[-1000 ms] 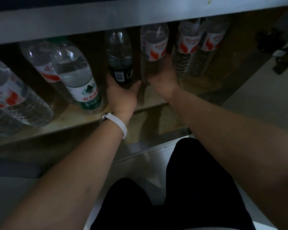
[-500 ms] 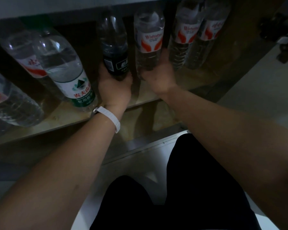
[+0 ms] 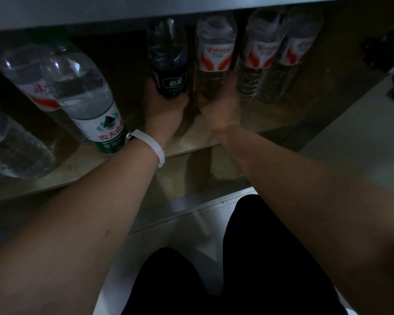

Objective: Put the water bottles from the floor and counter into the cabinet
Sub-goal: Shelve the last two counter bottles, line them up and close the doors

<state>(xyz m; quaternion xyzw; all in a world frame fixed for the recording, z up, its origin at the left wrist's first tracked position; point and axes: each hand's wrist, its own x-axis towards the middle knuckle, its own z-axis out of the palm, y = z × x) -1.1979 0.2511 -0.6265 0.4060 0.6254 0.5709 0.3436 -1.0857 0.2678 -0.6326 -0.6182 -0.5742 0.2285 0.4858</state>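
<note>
Head view: fingers (image 3: 192, 98) hidden behind bottle bases.

Premises appear to be a kitchen or pantry: low wooden cabinet shelf (image 3: 214, 142) beneath a counter edge (image 3: 123, 12), stocked with bottled water (image 3: 215, 57).

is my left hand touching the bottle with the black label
Touching. The head view shows the left hand wrapped around the base of the black-label bottle, no gap visible.

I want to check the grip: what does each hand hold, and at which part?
Left hand: black-label bottle, at its base. Right hand: red-label bottle, at its base.
</note>
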